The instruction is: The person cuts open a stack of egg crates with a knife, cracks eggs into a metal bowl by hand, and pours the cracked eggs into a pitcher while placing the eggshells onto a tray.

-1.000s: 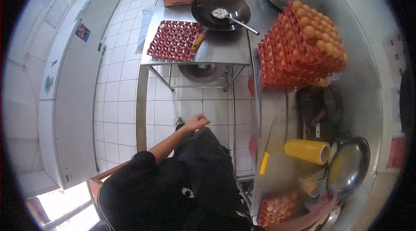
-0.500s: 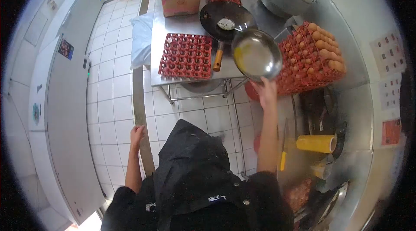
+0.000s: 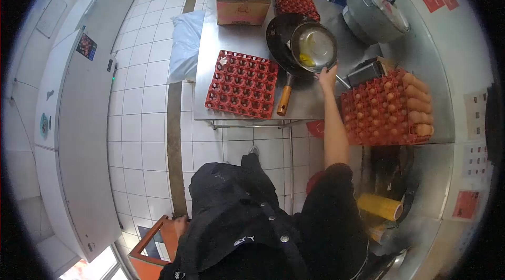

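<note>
The right hand (image 3: 327, 76) was clamped on the near edge of a shallow pan (image 3: 322, 43), with the arm stretched forward over the steel table (image 3: 310, 102). The pan lay directly beyond the fingertips, its inner face turned toward the viewer and bearing a yellow smear; it overlapped the right part of a black wok (image 3: 279, 43), though whether the two touched could not be told. The wooden handle (image 3: 284, 101) of the wok pointed back toward the person, to the left of the right forearm. A metal rod (image 3: 343, 82) protruded just to the right of the right hand. The left hand (image 3: 181, 225) was well apart from both the right hand and the pan, low beside the body and next to an orange-brown frame (image 3: 167, 232); its grip could not be told. A red egg tray (image 3: 243, 84) lay on the table left of the wok handle, while stacked trays of eggs (image 3: 386, 109) stood to the right of the right forearm.
</note>
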Available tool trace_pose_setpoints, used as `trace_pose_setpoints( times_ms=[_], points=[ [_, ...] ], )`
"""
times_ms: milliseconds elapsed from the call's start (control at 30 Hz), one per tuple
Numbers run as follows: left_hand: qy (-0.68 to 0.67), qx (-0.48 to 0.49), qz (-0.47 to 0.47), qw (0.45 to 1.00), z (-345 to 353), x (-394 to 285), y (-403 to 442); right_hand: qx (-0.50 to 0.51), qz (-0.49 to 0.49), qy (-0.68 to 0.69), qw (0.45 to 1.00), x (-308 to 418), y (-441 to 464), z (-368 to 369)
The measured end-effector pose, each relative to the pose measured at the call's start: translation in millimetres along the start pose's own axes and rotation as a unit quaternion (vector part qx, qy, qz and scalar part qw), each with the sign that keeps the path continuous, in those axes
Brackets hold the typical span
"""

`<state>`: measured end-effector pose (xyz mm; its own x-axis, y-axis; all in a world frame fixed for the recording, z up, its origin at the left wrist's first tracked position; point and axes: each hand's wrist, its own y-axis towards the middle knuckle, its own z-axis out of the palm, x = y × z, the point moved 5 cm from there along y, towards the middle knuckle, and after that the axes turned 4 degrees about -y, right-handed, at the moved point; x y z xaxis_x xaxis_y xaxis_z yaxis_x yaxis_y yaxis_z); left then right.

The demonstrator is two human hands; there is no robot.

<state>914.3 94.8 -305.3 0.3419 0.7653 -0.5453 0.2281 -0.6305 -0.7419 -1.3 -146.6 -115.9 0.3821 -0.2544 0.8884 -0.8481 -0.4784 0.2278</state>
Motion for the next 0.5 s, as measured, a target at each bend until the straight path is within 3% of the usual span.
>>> trace_pose_setpoints(
  times_ms=[100,300,400,500],
  points=[
    [0.04,0.029,-0.01,0.999,19,-4,-35,0.057,0.043,-0.067,0.995,30,3,-7],
    [0.123,0.058,0.012,0.991,17,-37,-42,0.018,-0.03,-0.144,0.989,46,12,-1],
    [0.162,0.065,0.032,0.984,12,-51,-37,-0.05,-0.181,-0.198,0.962,67,3,2],
    [0.192,0.066,0.048,0.978,8,-67,-34,-0.041,-0.262,-0.26,0.929,74,-1,7]
  ],
)
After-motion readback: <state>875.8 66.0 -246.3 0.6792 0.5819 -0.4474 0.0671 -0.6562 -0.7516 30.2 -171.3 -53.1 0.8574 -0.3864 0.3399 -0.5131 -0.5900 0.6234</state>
